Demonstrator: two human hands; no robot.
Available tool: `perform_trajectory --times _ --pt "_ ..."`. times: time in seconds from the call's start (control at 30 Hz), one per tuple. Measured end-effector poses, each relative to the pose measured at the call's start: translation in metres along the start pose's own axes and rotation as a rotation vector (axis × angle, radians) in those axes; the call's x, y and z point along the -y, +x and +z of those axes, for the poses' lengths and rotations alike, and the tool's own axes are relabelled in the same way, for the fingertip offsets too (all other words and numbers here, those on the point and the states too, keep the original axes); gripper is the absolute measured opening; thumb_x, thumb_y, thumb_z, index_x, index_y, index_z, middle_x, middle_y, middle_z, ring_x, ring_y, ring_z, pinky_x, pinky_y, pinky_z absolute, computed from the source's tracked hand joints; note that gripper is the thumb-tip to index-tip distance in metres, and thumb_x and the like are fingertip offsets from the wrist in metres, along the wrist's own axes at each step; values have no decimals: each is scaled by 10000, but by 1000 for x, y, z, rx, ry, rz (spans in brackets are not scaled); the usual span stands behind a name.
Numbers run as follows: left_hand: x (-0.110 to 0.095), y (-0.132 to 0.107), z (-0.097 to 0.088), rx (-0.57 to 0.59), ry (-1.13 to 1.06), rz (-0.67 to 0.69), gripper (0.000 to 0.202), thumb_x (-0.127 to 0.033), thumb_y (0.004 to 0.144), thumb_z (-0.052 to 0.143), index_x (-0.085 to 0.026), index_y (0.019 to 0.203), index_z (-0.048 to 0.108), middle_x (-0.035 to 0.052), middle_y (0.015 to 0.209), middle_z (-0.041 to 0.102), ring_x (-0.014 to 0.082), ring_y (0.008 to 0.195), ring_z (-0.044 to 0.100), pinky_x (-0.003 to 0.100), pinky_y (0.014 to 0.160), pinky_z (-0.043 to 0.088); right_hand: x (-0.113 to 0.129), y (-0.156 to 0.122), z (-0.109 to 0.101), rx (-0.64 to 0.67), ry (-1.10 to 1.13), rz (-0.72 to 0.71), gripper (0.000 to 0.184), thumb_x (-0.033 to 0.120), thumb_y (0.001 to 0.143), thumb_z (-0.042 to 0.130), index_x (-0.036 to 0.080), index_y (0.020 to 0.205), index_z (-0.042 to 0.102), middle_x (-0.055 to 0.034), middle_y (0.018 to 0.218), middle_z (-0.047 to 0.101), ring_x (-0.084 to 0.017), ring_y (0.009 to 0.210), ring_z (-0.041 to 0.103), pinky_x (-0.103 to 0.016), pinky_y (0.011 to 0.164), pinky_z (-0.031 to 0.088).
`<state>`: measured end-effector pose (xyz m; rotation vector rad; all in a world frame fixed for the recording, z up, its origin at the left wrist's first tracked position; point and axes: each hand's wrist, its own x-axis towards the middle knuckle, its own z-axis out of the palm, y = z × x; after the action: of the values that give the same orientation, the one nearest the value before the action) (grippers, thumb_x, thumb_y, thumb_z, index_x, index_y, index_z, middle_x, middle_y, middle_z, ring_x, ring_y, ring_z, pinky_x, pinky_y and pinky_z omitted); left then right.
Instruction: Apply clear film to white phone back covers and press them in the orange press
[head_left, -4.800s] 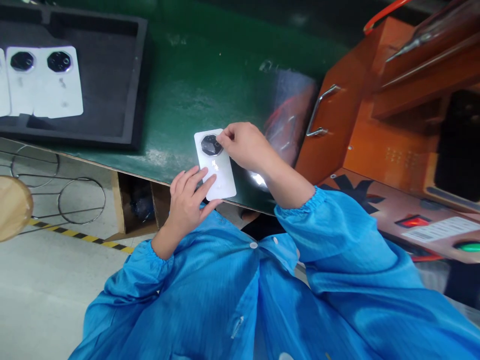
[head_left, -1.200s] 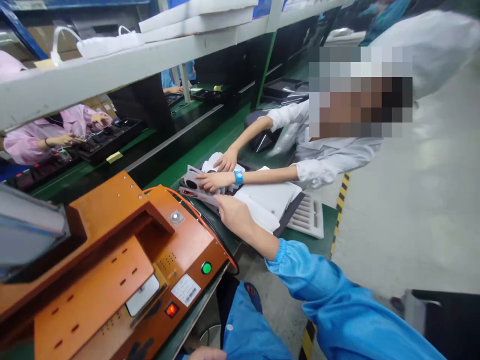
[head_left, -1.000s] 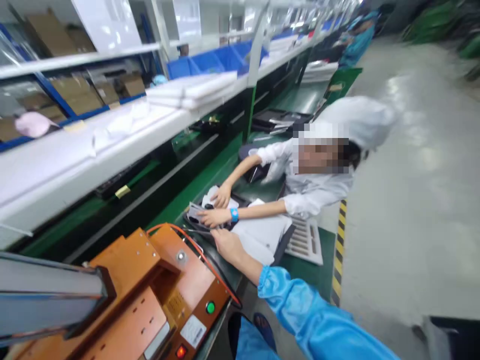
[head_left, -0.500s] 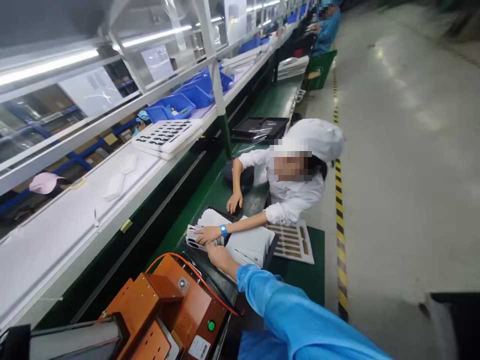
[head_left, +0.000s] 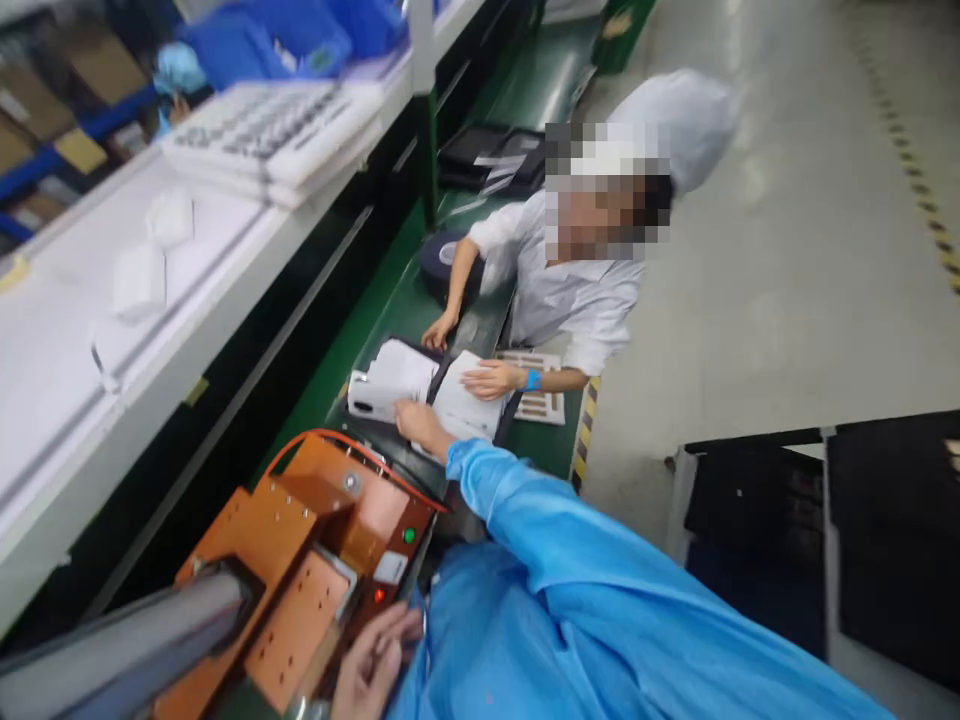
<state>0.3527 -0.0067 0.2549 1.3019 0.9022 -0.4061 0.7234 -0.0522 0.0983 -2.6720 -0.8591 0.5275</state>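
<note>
My right hand (head_left: 421, 424) is stretched out to a black tray (head_left: 512, 412) of white sheets. Its fingers are closed at the near corner of a flat white panel (head_left: 375, 396) with a dark oval cut-out, lying on the tray's left side. A second stack of white sheets (head_left: 471, 398) is just right of my fingers. My left hand (head_left: 376, 655) is low in the view, beside the orange machine (head_left: 300, 625), fingers loosely bent and apart, nothing seen in them. A co-worker's hand (head_left: 491, 380) with a blue wristband rests on the right stack; their other hand (head_left: 442, 328) is at the tray's far edge.
The orange machine has a green button (head_left: 409, 536), a red light (head_left: 379, 595) and an orange cable. A white shelf (head_left: 52, 400) runs along the left, holding a slotted white tray (head_left: 270, 125). A black roll (head_left: 442, 265) lies beyond the tray. Dark racks (head_left: 757, 540) stand at right.
My view has tilted down and my left hand has come into it. The co-worker's banded hand has moved from the left panel to the right stack. My right hand remains at the tray.
</note>
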Motion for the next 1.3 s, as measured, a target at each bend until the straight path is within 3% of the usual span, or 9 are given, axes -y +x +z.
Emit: perform_trajectory --times 0.17,0.33,0.47,0.63,0.83,0.93,1.1,1.2,1.3 --pt "8 7 3 158 -31 110 662 -693 904 763 -226 1373 748 192 1432 727 384 1351 686 511 1151 549 -6 -4 9 30 -69 39 419 425 1108 591 183 1449 598 -117 1381 675 -247 1172 705 -464 1007 612" --pt "4 -2 21 92 -128 117 609 -671 874 813 -236 1300 793 165 1358 773 335 1260 743 479 1146 551 1 -1 11 84 -137 22 450 280 1159 252 88 1467 518 -235 1337 693 -290 1177 727 -402 970 576" --pt "11 -15 28 -4 -172 96 636 -692 842 831 -226 1272 802 169 1335 782 341 1237 752 481 1121 564 8 1 11 133 -130 -44 399 298 1143 311 63 1359 549 -259 1218 725 -324 1152 727 -418 967 553" --pt "23 -26 35 -85 -175 81 701 -731 814 828 -214 1287 798 194 1374 758 387 1286 724 496 1098 575 13 8 -6 90 -89 -106 425 358 1148 380 23 1357 537 -287 1328 643 -327 1212 671 -428 1011 524" --pt "28 -27 48 -96 -160 78 708 -726 807 837 -224 1304 794 198 1403 741 398 1322 706 530 1170 535 21 12 -27 12 28 -84 429 328 1096 598 129 1474 551 -166 1398 633 -268 1170 683 -473 1002 592" --pt "26 -25 56 -126 -153 78 715 -716 810 841 -225 1327 782 196 1400 744 394 1316 709 521 1149 550 11 -31 -26 -32 149 -167 506 397 1088 636 187 1537 531 -131 1498 584 -270 1265 652 -510 1066 584" --pt "20 -5 76 -114 -138 107 721 -693 817 851 -207 1343 769 196 1402 743 366 1263 732 455 1072 579 -46 -177 8 168 287 -294 333 364 1061 691 177 1336 670 -90 1311 701 -227 1127 712 -444 977 632" --pt "17 24 95 -137 -165 102 733 -666 770 901 -199 1320 771 192 1446 717 340 1224 738 369 927 601 -93 -249 33 333 277 -209 235 353 1052 709 157 1182 711 -59 1154 734 -191 1011 726 -397 911 642" --pt "11 59 120 -163 -277 42 737 -605 710 958 -180 1279 759 199 1489 680 316 1174 746 322 837 599 -136 -279 42 405 253 -51 276 388 1052 708 158 1202 707 -66 1182 730 -204 1038 725 -413 926 639"
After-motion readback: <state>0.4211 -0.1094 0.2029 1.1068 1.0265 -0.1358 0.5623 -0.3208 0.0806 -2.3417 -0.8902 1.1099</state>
